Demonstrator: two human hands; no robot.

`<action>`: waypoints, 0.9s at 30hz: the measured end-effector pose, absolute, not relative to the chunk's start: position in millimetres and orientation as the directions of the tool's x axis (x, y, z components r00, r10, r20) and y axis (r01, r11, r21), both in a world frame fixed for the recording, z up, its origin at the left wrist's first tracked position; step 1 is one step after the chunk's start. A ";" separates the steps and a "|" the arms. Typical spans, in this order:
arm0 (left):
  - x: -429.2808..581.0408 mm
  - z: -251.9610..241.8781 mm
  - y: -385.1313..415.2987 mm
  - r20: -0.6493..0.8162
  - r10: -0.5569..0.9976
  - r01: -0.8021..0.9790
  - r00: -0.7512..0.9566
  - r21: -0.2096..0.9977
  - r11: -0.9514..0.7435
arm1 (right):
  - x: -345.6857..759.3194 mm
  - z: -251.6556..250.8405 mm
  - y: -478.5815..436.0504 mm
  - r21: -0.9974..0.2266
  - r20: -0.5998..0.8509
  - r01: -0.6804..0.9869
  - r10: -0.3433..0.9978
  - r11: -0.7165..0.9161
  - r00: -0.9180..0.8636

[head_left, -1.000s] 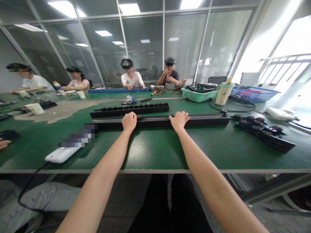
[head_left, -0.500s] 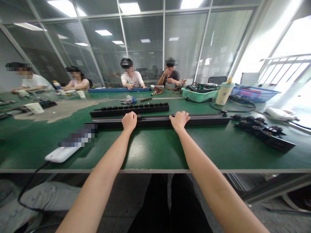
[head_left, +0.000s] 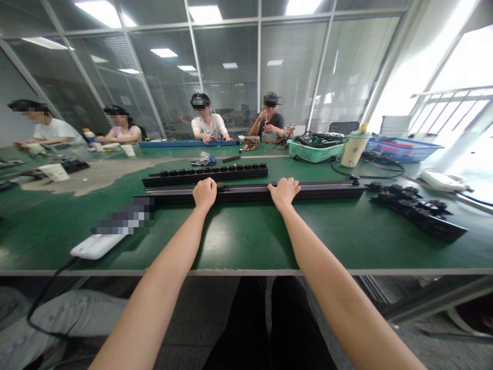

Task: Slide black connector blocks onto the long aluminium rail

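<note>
One black strip (head_left: 319,191), roughly crosswise

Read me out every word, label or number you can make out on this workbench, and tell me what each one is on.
No legible text anywhere: the small white paper card is too small to read, and the pixelated patch on the green workbench is blurred out.

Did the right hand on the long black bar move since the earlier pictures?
No, the right hand sits in the same spot on the long black bar, judged against the black knobbed strip behind it.
</note>
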State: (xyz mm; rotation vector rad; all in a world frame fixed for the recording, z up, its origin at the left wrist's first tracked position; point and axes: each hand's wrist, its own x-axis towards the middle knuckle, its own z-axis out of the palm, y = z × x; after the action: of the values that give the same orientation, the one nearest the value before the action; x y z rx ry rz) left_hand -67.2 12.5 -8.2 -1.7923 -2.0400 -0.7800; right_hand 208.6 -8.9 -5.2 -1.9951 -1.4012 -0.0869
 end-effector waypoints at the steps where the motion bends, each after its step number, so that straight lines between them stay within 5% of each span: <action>1: -67.4 -8.3 12.5 0.568 0.806 0.980 -0.163 0.190 0.064 | 208.9 -5.5 -8.4 -0.492 0.425 0.851 0.804 -0.182 0.417; 27: -69.2 -10.7 15.8 0.577 0.802 0.980 -0.155 0.194 0.050 | 216.4 -7.3 -4.9 -0.564 0.427 0.807 0.775 -0.175 0.466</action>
State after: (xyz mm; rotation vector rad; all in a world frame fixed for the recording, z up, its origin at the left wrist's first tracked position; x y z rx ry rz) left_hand -69.2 15.8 -10.7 -1.8005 -2.0206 -0.7975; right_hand 216.4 -4.9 -7.3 -1.9540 -1.3172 -0.0536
